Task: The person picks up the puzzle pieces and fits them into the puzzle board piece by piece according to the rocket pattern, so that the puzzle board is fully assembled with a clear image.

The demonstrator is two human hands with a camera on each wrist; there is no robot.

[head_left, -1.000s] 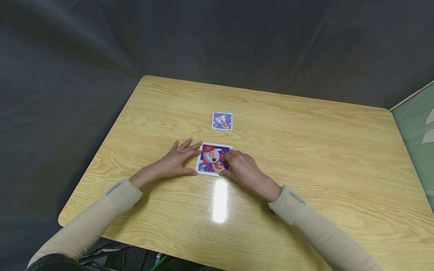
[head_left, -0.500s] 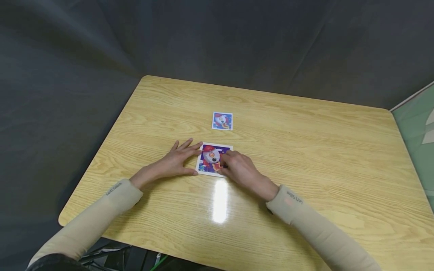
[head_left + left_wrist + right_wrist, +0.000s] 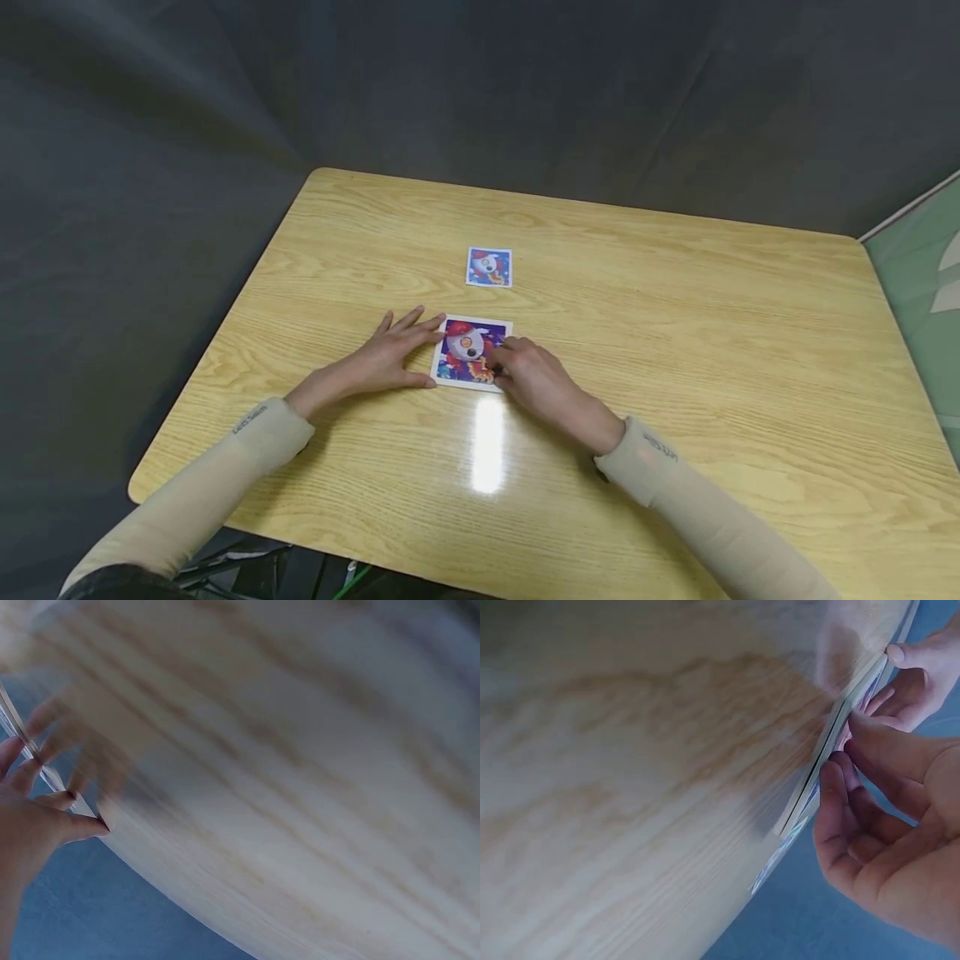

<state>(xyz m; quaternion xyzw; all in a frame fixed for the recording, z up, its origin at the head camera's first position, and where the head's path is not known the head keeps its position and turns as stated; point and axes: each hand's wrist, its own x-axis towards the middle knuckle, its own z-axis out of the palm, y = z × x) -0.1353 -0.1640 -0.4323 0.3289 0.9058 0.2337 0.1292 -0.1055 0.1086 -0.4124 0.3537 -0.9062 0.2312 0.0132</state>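
Square rocket-print puzzle board with white border (image 3: 471, 353) lies flat mid-table on the light wood-grain table (image 3: 675, 333). Left hand (image 3: 378, 360) is flat, fingers spread and straight, tips touching the board's left edge. Right hand (image 3: 536, 379) has curled fingers on the board's right side, pinching its edge per the right wrist view (image 3: 885, 817). Smaller rocket-print card (image 3: 489, 267) sits just beyond the board, apart from it.
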